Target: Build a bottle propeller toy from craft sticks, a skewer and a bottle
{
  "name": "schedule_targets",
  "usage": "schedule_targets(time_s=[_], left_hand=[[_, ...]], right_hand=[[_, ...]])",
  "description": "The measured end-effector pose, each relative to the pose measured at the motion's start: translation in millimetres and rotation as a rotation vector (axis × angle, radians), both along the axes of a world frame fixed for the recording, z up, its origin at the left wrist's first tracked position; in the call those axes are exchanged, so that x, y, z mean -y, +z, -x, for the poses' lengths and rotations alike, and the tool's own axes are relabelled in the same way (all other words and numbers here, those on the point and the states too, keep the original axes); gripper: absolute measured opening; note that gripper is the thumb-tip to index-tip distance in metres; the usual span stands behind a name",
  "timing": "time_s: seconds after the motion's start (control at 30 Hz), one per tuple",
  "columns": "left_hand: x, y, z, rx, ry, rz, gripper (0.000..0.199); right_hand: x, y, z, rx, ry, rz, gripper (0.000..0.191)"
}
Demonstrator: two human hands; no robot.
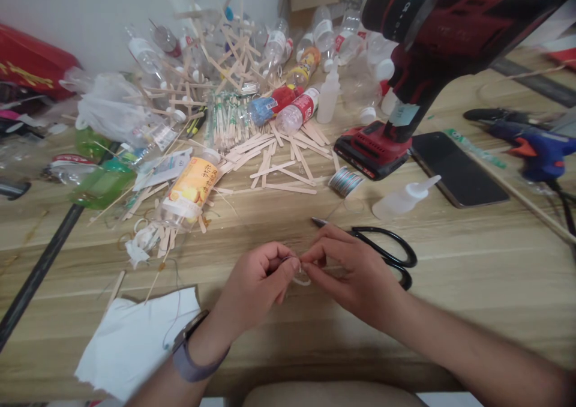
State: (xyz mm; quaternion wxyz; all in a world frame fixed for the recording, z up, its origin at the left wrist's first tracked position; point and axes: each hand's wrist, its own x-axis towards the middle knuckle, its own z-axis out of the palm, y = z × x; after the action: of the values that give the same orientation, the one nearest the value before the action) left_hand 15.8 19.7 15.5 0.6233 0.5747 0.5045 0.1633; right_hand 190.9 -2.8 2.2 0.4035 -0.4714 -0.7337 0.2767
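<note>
My left hand (pixel 265 275) is closed in a pinch at the middle front of the table, with a thin pale loop (pixel 302 283) showing just below its thumb tip. Fingertip to fingertip with it, my right hand (pixel 346 269) also pinches; what lies between its fingers is too small to make out. Under and behind the right hand rest black-handled scissors (pixel 405 254), their tip pointing left. A spool of multicoloured thread (pixel 345 182) lies beyond the hands, a fine strand trailing from it. Right of the spool is a small white squeeze bottle (pixel 396 201) on its side.
A red cordless drill (pixel 418 53) stands at the right, near a phone (pixel 459 168) and a blue glue gun (pixel 540 149). Wooden sticks (pixel 270 155) and plastic bottles crowd the back. An orange-labelled bottle (pixel 191 188) and torn white paper (pixel 139 341) lie left.
</note>
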Motion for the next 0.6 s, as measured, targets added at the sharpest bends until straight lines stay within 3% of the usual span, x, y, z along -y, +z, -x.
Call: schedule_targets(time_s=[0.27, 0.47, 0.6], left_hand=[[2.3, -0.7, 0.4, -0.035, -0.017, -0.042, 0.016], [4.7, 2.4, 3.3, -0.142, -0.093, -0.288, 0.014], [3.5, 1.0, 4.9, -0.134, -0.132, -0.321, 0.015]], right_hand=[[0.2, -0.8, -0.6, -0.031, 0.009, 0.054, 0.016], [-1.7, 1.0, -1.4, -0.116, 0.034, 0.235, 0.016], [-3.1, 3.2, -1.7, -0.098, 0.047, 0.325, 0.014]])
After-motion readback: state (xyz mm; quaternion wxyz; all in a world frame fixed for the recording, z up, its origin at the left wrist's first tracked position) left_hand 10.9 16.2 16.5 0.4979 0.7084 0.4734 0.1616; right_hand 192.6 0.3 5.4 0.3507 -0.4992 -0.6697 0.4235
